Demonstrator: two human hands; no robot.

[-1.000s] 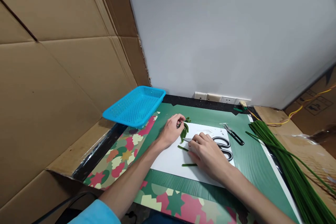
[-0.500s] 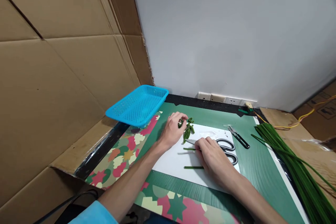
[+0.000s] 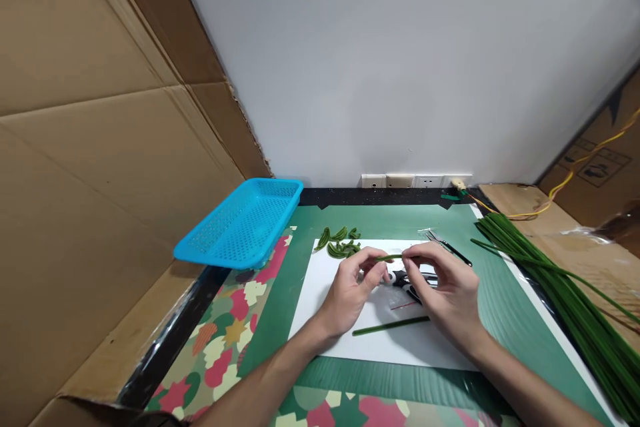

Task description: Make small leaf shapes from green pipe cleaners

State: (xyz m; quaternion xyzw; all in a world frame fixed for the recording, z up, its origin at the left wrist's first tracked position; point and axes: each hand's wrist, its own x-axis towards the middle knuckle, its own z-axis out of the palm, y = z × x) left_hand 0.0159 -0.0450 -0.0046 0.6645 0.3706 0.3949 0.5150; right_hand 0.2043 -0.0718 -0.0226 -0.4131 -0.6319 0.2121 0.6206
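- Green fuzzy stem (image 3: 390, 257), one: short, roughly level, held above the white sheet (image 3: 320, 297) between the two hands.
- Patterned covering (image 3: 220, 347), one: pink, cream and green shapes, along the counter's left side.
- Basket (image 3: 245, 227), one: blue plastic, perforated, shallow, at the far left corner of the counter (image 3: 340, 196).
- Bent green pieces (image 3: 343, 249), several: small leaf-like loops, grouped at the sheet's far left corner, partly beyond its edge.
- Left hand (image 3: 349, 290), one: fingers curled, gripping the stem's left end.
- Second green strip (image 3: 390, 326), one: straight, lying on the sheet, nearer the viewer than the held stem.
- Scissors (image 3: 400, 279), one pair: black and grey, on the sheet, partly hidden behind the right hand.
- Right hand (image 3: 453, 290), one: thumb and fingers pinching the stem's right end.
- Snips (image 3: 453, 252), one pair: black handles, beyond the right hand.
- Long green stems (image 3: 545, 297), one bundle: laid slantwise at the right edge.
- Yellow cord (image 3: 555, 190), one: plugged in at the wall.
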